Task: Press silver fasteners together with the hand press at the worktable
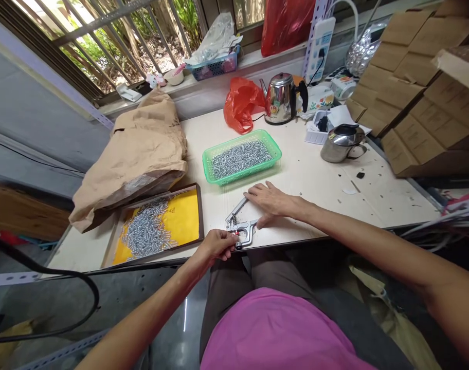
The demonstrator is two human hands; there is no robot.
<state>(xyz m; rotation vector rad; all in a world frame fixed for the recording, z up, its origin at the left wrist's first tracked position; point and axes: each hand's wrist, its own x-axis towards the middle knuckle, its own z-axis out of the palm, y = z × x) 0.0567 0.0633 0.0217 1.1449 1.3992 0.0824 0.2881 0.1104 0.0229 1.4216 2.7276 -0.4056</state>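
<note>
A silver spring-loaded hand tool (pixel 242 226), plier-like with two spread handles, lies at the table's front edge. My right hand (pixel 271 200) spans it, fingertips on the upper lever and thumb by the lower handle. At the tool's jaw end my left hand (pixel 218 243) is closed in a pinch; a small red bit shows by the fingertips, but what they hold is too small to make out. Left of that hand, a shallow tray (pixel 200 216) with a yellow lining holds a heap of small silver metal pieces (pixel 147 231). Similar pieces (pixel 242 156) fill a green plastic basket (pixel 210 178) beyond the tool.
A large brown paper bag (pixel 142 139) leans behind the tray. Toward the back stand a red plastic bag (pixel 242 105), a steel kettle (pixel 280 100) and a white power strip (pixel 322 46). A metal pot (pixel 340 145) and stacked cardboard boxes (pixel 408 87) are at the right.
</note>
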